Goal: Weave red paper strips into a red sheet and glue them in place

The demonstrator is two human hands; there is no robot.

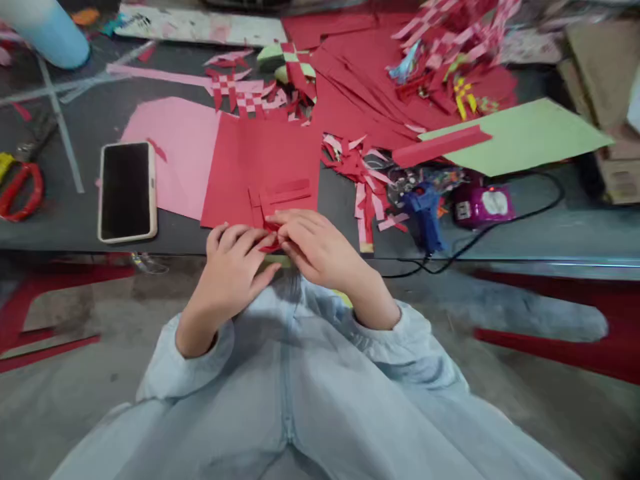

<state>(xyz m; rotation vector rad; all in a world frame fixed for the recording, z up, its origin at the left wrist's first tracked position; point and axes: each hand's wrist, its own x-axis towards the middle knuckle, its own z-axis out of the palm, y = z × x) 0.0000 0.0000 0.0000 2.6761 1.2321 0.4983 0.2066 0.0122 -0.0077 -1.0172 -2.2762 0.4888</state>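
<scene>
At the table's front edge, my left hand [234, 268] and my right hand [320, 250] meet over a small folded red paper strip [270, 244]. The left fingertips are curved, and its index finger touches the strip, with the thumb below. Fingers of the right hand press together on the strip's other side and hide part of it. Just beyond my fingertips, several narrow red strips [290, 191] lie on a red paper sheet [273, 153]. A pink paper sheet [187, 157] lies to its left, partly beneath a phone [127, 191].
Red-handled scissors [23, 190] lie at the far left. To the right are paper scraps [367, 183], a blue glue gun [425, 213], a purple box [484, 205] with a black cable, and a green sheet [530, 137]. Woven red-and-pink pieces [247, 100] lie farther back.
</scene>
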